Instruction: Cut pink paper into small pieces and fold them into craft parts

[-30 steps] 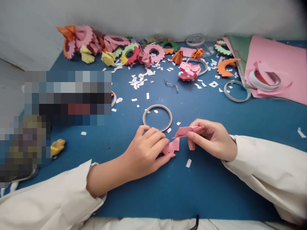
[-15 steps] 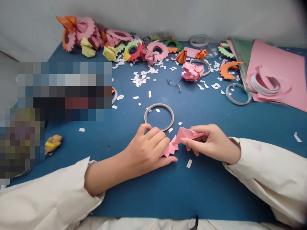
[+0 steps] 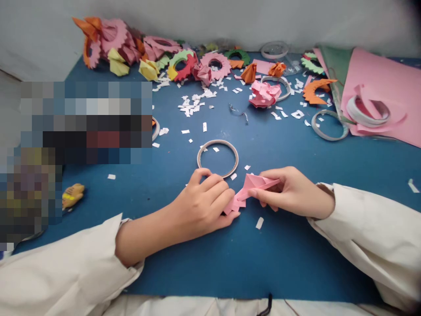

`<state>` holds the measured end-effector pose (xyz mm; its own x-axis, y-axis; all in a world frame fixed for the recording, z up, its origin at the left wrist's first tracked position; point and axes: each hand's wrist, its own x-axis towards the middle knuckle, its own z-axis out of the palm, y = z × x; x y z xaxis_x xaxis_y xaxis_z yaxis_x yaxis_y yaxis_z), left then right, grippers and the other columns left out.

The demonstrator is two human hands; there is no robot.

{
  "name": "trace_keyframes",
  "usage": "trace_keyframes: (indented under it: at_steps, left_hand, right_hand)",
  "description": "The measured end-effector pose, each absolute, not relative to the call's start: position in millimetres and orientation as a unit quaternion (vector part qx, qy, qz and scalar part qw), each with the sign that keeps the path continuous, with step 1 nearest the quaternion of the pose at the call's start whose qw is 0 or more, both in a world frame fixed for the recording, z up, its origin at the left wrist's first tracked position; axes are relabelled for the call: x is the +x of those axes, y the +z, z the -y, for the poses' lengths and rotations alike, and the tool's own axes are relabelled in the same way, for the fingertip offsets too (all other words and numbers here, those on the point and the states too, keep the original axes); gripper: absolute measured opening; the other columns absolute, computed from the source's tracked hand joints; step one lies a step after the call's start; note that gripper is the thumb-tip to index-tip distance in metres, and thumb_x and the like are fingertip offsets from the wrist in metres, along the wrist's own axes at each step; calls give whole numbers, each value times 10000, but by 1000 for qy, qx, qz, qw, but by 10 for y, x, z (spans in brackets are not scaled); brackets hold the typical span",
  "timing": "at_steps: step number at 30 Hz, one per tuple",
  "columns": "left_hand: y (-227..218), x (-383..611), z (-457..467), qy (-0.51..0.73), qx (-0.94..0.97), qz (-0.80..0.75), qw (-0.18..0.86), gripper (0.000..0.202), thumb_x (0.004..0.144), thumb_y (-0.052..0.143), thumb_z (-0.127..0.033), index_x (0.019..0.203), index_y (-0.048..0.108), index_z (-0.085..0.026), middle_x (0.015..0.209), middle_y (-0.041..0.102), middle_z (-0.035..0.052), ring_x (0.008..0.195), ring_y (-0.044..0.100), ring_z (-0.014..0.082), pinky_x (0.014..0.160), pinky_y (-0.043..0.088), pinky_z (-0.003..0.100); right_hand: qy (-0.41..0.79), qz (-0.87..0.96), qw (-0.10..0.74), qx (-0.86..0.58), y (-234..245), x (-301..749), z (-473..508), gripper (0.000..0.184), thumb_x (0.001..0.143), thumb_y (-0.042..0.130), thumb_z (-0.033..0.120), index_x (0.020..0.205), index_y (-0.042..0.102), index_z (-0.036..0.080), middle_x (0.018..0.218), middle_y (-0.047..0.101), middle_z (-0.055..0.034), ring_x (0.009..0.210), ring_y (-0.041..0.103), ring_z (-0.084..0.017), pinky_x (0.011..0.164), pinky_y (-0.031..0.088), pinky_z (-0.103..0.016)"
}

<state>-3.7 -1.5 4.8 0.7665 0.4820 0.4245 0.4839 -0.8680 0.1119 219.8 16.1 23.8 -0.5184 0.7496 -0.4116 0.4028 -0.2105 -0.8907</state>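
My left hand is closed over a jagged chain of folded pink paper, most of it hidden under the palm and fingers. A larger folded pink paper piece is pinched between the thumb and fingers of my right hand. Its left tip meets the edge of the chain; whether it is slotted in, I cannot tell. Just beyond my left fingers lies a roll of double-sided tape, flat on the table. A small white paper scrap rests below my right hand.
Folded paper rings and crumpled paper pieces line the back of the blue table. White scraps are scattered in front of them. More tape rolls and pink sheets lie at right. A small yellow figure sits at left.
My left thumb has drawn in toward the pink chain. The larger pink piece has tilted slightly, its left tip lower against the chain. The view has shifted a little.
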Motion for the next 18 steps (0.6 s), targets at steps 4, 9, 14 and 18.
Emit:
trace_keyframes:
  at_steps: [4,9,14,18]
  left_hand:
    - [53,-41,21,-218,-944,247,-6,196,876,556,-292,830,589,-105,766,641,65,768,557,196,781,412,381]
    - [60,-28,18,-225,-946,235,-8,184,875,557,-282,821,588,-108,765,637,64,758,541,191,774,417,372]
    - [76,-21,16,-240,-944,225,-7,196,866,574,-291,808,584,-105,730,623,63,728,525,188,734,420,356]
    - [91,-20,24,-258,-932,253,11,250,864,575,-328,847,594,-80,706,605,70,691,500,196,658,402,342]
  right_hand:
    - [627,606,133,-472,259,2186,-159,305,715,718,374,656,550,127,542,560,11,423,470,-56,405,359,-175]
    - [614,635,148,-446,239,2167,-136,316,757,669,381,634,513,135,520,522,20,429,420,-44,404,326,-176]
    - [582,668,150,-439,211,2175,-118,342,796,615,421,651,521,126,521,452,31,482,358,-43,424,293,-177]
    - [611,642,162,-434,213,2177,-109,380,760,663,442,635,476,136,540,398,44,507,340,-45,441,285,-179]
